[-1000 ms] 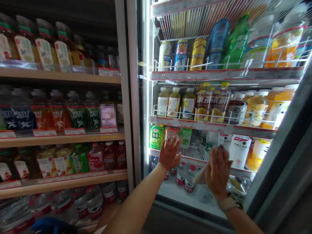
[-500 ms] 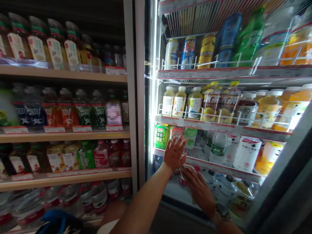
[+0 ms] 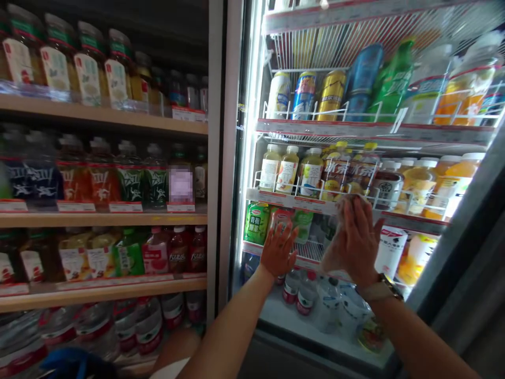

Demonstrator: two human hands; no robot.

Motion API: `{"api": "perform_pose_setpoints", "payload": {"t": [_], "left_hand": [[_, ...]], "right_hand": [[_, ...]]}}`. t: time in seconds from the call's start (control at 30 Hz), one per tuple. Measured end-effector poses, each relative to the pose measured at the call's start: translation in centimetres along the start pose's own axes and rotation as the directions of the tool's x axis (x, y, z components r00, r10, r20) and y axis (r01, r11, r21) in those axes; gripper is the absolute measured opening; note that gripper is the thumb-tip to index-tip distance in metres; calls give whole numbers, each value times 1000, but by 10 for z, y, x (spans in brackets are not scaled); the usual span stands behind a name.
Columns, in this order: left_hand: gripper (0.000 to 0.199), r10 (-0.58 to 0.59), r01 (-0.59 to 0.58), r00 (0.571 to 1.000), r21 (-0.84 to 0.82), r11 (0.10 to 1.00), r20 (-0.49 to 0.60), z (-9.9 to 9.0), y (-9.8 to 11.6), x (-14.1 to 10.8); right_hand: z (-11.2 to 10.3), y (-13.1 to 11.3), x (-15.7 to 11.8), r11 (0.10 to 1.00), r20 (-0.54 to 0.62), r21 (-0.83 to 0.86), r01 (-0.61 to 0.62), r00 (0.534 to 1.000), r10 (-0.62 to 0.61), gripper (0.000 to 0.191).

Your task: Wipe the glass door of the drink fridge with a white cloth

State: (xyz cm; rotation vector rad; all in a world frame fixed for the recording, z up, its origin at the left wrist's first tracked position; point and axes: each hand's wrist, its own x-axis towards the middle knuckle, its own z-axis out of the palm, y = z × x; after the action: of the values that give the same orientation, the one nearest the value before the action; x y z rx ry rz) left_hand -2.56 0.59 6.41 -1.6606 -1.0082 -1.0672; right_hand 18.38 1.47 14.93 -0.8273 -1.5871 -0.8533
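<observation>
My left hand [image 3: 278, 249] lies flat with spread fingers on the glass door [image 3: 272, 310] of a lit drinks fridge, in front of the red and green bottles. Under my right hand [image 3: 358, 239] is a pale, thin cloth [image 3: 330, 253], pressed to the same glass. Its lower part hangs out to the left of the palm, and a bit shows above the fingertips. The right fingers point up and lie close together; a watch [image 3: 389, 287] is on that wrist. Behind the glass, a white-labelled bottle [image 3: 390, 252] stands right of the right hand.
Inside the fridge, wire-fronted shelves [image 3: 355, 126] hold cans and bottles. A dark door frame [image 3: 442, 295] slants along the right. To the left, open wooden shelves [image 3: 102, 218] carry rows of bottled drinks. Something blue [image 3: 67, 363] sits at the bottom left.
My right hand has moved up and to the right across the glass with the cloth, from the lower bottles to the middle shelf edge. My left hand stays in nearly the same place.
</observation>
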Motion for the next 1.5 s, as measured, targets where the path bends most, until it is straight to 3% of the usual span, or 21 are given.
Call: {"api": "perform_pose_setpoints", "payload": {"t": [0.13,0.33,0.5,0.8,0.9,1.0,1.17,1.27,1.33,1.4,1.5], "left_hand": [[68,9,-9,1000,1,1000,-18,-2,0,1],[65,1,-1,1000,-10,1000,-15,-1,1,1],[67,4,-4,1000,-12,1000,-15,0,1,0],[65,5,-5,1000,5,1000,-11,0,1,0],[69,0,0,1000,-15,1000,21,1,1,-2],[70,-9,10,999,-24,1000,41,1,1,-2],[69,-12,14,999,-45,999,43,0,0,-1],[69,-3,4,1000,-48,999,26,-1,0,0],[68,-2,2,1000,-36,999,3,-1,0,1],[67,-2,2,1000,-23,1000,-7,-1,0,2],[67,-6,6,1000,-18,1000,13,-1,0,1]], "right_hand": [[3,-15,-15,999,72,11,52,996,-53,68],[6,-41,-89,966,292,58,252,921,-258,73],[11,-44,-138,936,324,100,337,879,-351,74],[13,-51,-173,908,399,121,400,818,-414,62],[10,-43,-165,872,378,155,464,788,-486,63],[5,-31,-140,875,359,153,459,799,-482,61],[-3,-11,-71,949,288,55,311,905,-313,62],[-4,-2,-30,984,146,-16,175,974,-171,64],[-3,1,-13,997,52,-30,72,996,-71,64],[-2,0,-7,1000,10,-19,21,1000,-21,64],[1,-10,-21,998,60,1,69,996,-69,66]]}}
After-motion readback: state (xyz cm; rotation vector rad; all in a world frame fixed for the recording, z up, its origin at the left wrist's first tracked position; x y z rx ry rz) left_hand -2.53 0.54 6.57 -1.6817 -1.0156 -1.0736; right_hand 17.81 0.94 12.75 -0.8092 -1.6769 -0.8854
